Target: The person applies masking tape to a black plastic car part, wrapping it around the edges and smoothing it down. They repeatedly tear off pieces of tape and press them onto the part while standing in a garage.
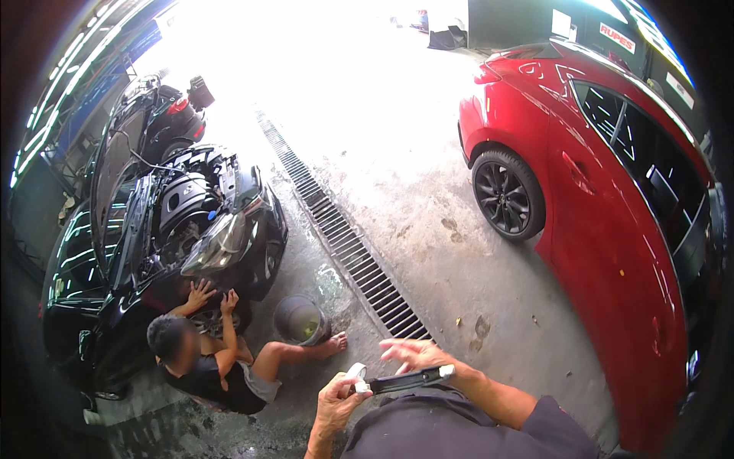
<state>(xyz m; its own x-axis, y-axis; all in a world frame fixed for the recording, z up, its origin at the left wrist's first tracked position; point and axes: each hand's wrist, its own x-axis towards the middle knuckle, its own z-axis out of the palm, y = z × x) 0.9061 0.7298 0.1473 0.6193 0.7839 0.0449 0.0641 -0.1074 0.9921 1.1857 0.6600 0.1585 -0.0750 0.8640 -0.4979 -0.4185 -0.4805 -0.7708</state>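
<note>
In front of my body is a narrow black strip-like part (407,381) with white pieces at both ends; I cannot tell its exact kind. My left hand (336,405) pinches its left end between thumb and fingers. A white ring (356,371), which looks like a roll of tape, is in the same fingers. Just above the part is my right hand (417,355), its fingers stretched out to the left and somewhat apart. Nothing shows in those fingers. The part's right white end lies by my right wrist; whether they touch is unclear.
A co-worker (222,367) sits on the floor at left, hands at the front wheel of a black car (122,268) with its hood up. Beside them stands a dark bucket (300,320). A drain grate (336,229) crosses the floor. On the right is a red car (581,229).
</note>
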